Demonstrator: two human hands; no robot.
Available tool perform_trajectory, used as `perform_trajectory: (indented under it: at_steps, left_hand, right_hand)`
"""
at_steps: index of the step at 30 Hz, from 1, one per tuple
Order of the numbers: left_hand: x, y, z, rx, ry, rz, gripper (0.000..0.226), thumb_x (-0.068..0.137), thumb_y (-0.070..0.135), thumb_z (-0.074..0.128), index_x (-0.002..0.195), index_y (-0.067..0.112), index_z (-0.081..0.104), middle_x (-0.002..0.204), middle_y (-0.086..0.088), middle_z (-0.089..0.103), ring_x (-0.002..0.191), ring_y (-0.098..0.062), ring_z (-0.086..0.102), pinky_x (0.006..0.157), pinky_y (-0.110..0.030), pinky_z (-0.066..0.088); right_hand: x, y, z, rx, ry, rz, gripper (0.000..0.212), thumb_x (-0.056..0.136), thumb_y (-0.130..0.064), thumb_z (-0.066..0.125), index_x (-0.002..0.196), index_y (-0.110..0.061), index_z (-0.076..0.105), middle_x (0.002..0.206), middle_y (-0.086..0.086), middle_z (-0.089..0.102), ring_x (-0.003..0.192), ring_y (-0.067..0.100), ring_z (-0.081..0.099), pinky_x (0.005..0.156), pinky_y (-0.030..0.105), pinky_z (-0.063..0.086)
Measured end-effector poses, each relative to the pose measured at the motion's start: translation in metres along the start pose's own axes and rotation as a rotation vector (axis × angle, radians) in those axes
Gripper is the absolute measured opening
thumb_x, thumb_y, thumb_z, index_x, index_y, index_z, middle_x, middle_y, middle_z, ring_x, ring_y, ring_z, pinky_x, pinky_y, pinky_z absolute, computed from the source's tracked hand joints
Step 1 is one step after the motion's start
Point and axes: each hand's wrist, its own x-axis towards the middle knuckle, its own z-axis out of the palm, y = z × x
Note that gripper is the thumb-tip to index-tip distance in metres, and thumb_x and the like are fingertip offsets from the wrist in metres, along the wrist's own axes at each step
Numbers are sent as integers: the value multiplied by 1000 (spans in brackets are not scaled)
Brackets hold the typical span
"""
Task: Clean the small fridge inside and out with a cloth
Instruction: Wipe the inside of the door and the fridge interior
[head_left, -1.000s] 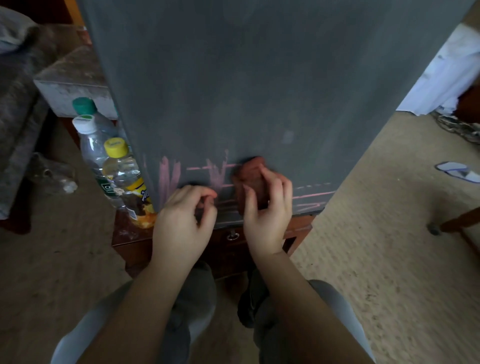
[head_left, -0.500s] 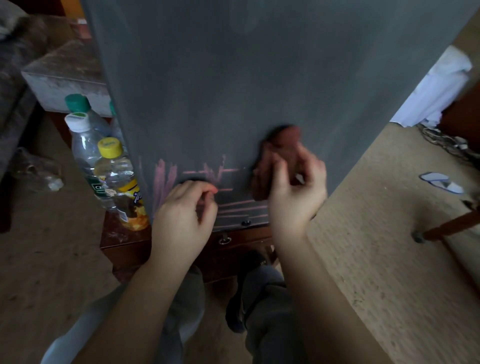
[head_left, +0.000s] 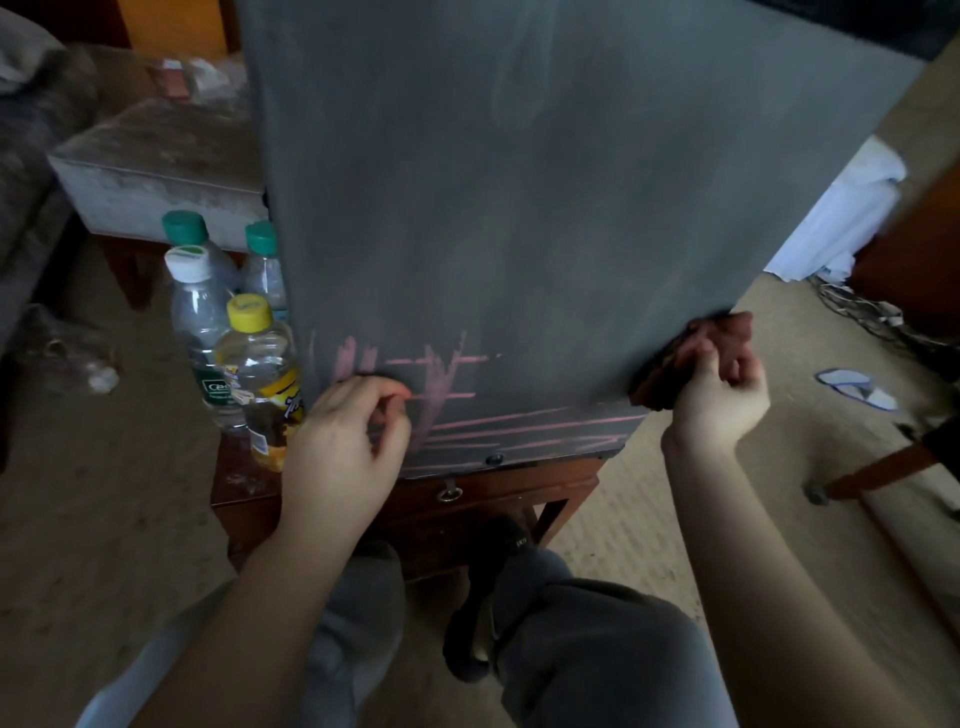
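Gripping cloth (head_left: 691, 358) in clenched right hand (head_left: 719, 395) at fridge (head_left: 519, 182) right edge; pink marks (head_left: 441, 395) leftward, beside curled, empty left hand (head_left: 343, 441).

The scene is dim and murky, with daylight falling brightest on the tan woven floor (head_left: 649, 545) beyond the right hand (head_left: 719, 395). The dark red crumpled cloth (head_left: 675, 364) it grips is motion-blurred. Wide-angle bending curves the edges, and left of the left hand (head_left: 337, 447) everything sinks into soft shadow.
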Motion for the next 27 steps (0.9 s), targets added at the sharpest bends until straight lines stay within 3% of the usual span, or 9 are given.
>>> perform_trajectory:
  at_steps: [4,7,10,15,17,20,24,27]
  left_hand:
    - [-4,-4,-10,7,28,-19,21,83,22,49,90,15,68,84,2,65,71,-20,60,67,-30,47]
    - [-7,-10,-21,46,74,-31,22,84,22,49,91,14,68,83,2,65,71,-18,60,67,-22,40]
    - [-11,-19,-31,78,126,-52,22,85,19,48,91,12,68,84,-1,66,76,-18,59,70,-23,39]
    - [-12,-27,-42,79,197,-98,24,87,18,46,90,9,68,84,-3,66,79,-19,59,73,-31,45]
    - [-12,-30,-43,71,199,-106,24,88,18,46,91,9,67,84,-2,65,78,-21,60,72,-37,48]
    - [-11,-35,-46,45,201,-115,23,89,18,47,92,8,67,85,-2,64,76,-22,59,69,-42,50]
    - [-8,-35,-47,53,204,-110,22,88,18,47,93,9,67,84,-2,64,76,-22,60,69,-39,50]
    - [-11,-38,-50,74,211,-103,21,88,16,48,93,9,67,85,-2,64,77,-22,60,70,-38,49]
  right_hand:
    - [-69,-2,21,-76,-84,-180,26,79,-15,58,104,-19,65,100,7,68,95,21,65,89,43,52]
    - [-139,2,38,-96,-266,-398,30,80,-5,62,110,-8,65,104,7,60,98,19,59,91,33,48]
    - [-198,2,52,-58,-454,-474,32,81,-5,63,112,-11,68,103,6,56,96,15,58,90,23,46]
    - [-222,15,57,-64,-688,-539,36,79,-9,60,113,-17,71,103,4,57,96,21,61,86,34,51]
    - [-214,13,55,-49,-666,-547,36,78,-4,63,112,-15,71,104,6,57,98,17,59,91,27,48]
    - [-189,10,49,-55,-493,-495,37,78,2,66,112,-12,70,104,6,56,98,8,54,92,16,41]
    - [-159,8,44,-44,-264,-391,34,81,-1,64,114,-10,67,104,3,53,99,8,54,92,21,44]
    - [-180,3,53,-47,-318,-505,35,82,1,61,115,-8,67,105,5,50,101,14,52,95,25,42]
